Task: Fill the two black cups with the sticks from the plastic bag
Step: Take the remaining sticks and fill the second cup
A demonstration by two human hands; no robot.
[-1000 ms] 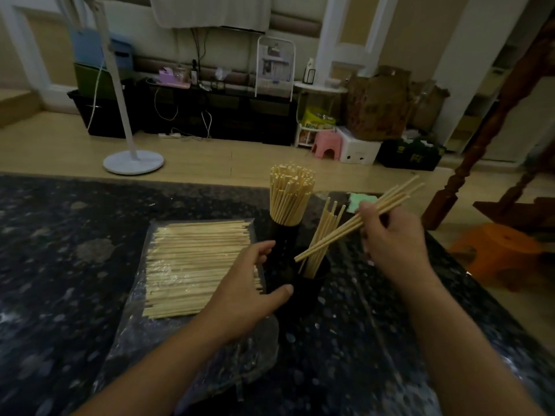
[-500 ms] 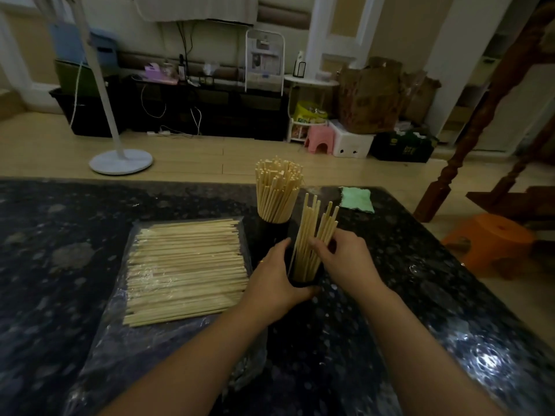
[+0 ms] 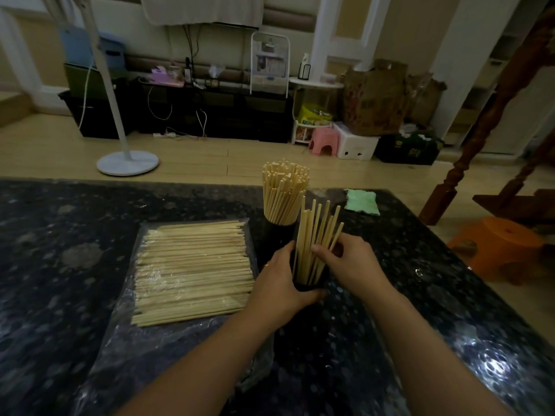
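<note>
We note the left hand (image 3: 277, 283) curled round the near cup (image 3: 309, 286), the right hand (image 3: 350, 265) pinching the sticks (image 3: 315, 244) standing in it, nearly upright and fanning rightward, while the bag's (image 3: 192, 349) sticks lie flat, left of both hands, running left-right.

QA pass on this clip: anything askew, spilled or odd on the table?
Nothing spilled. The sticks in the near black cup splay loosely at mixed angles, unlike the tight upright bundle in the far black cup; left hand grips the near cup, right hand touches its sticks. Remaining sticks lie neatly on the plastic bag.
</note>
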